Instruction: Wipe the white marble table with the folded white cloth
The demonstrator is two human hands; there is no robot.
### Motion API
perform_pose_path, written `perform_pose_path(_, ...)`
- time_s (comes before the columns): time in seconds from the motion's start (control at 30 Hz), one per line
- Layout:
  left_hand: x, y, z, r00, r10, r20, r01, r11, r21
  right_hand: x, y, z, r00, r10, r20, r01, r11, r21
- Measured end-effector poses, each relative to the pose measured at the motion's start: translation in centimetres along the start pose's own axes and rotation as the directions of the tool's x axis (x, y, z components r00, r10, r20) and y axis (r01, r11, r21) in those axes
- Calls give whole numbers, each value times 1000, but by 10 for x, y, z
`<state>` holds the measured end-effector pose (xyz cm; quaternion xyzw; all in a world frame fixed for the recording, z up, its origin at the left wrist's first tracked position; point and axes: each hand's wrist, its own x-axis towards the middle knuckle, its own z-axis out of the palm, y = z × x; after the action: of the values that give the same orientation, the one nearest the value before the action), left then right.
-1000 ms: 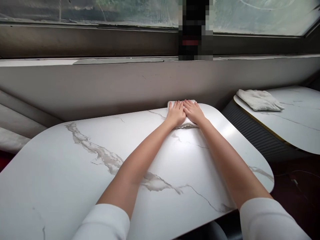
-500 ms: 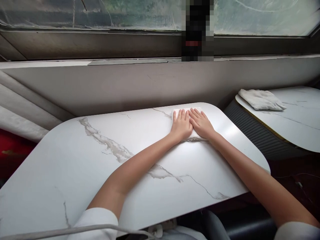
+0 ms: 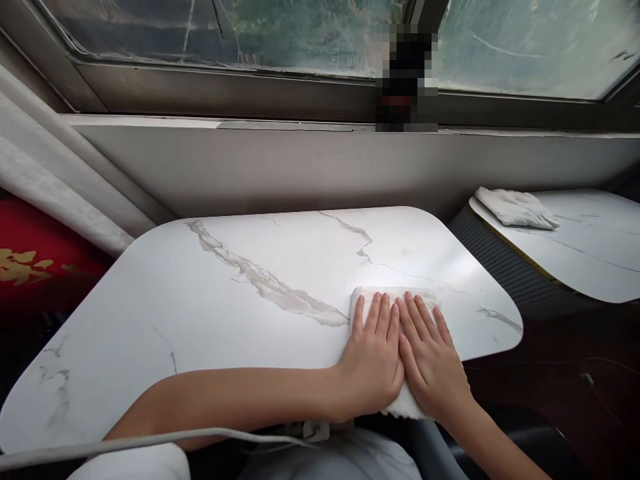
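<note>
A folded white cloth (image 3: 406, 403) lies on the white marble-patterned table (image 3: 280, 267), its lower edge reaching the table's near edge. Flat on top of it rests my left hand (image 3: 373, 357), fingers stretched forward. Beside it my right hand (image 3: 433, 353) also presses on the cloth with its fingers extended and slightly spread. The two hands touch along their inner sides, and together they hide much of the cloth.
To the right stands a second marble-patterned table (image 3: 600, 233) bearing another folded white cloth (image 3: 515, 208). A window (image 3: 300, 40) and low wall run behind. At left hang a pale curtain (image 3: 70, 160) and red fabric (image 3: 45, 260). A grey cable (image 3: 215, 437) crosses near me.
Both hands have slid the cloth from the table's far edge back toward me, to the near edge. The camera view has shifted and tilted slightly.
</note>
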<state>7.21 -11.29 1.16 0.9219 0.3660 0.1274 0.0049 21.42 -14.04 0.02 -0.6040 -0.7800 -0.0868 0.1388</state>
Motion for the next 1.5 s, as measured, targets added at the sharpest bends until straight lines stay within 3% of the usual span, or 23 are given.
perform_pose_path(0.17, -9, -6, -5, 999, -25, 28, 25, 1000, -3, 5, -7, 2, 998, -52, 33, 52, 999, 1)
perform_pose_path(0.3, 6, -30, -2, 992, -95, 77, 97, 995, -21, 40, -2, 14, 988, -91, 121, 90, 996, 14)
perform_pose_path(0.4, 33, -70, 4, 972, -217, 93, 217, 976, 5, 96, 1, 29, 974, -105, 203, 100, 994, 36)
perform_pose_path(0.6, 105, -178, 15, 926, -372, 66, 366, 927, 85, 231, 4, 68, 970, -109, 219, 101, 994, 50)
perform_pose_path(0.7, 127, -214, 16, 917, -396, 45, 390, 916, 95, 272, 4, 81, 970, -110, 216, 103, 994, 43)
perform_pose_path(0.8, 139, -230, 17, 909, -416, 22, 412, 906, 96, 292, 6, 88, 975, -119, 187, 112, 993, 47)
perform_pose_path(1.0, 147, -236, 19, 909, -416, -10, 415, 906, 77, 300, 9, 93, 984, -112, 141, 103, 992, 67)
perform_pose_path(1.2, 135, -228, 16, 907, -420, 24, 418, 906, 65, 285, 2, 91, 989, -52, 138, 42, 996, 77)
perform_pose_path(1.33, 109, -207, 12, 917, -398, 34, 395, 916, 68, 255, -10, 82, 984, -50, 171, 36, 996, 85)
perform_pose_path(1.5, 50, -158, 4, 930, -366, 31, 363, 929, 74, 190, -32, 60, 976, -122, 181, 103, 988, 113)
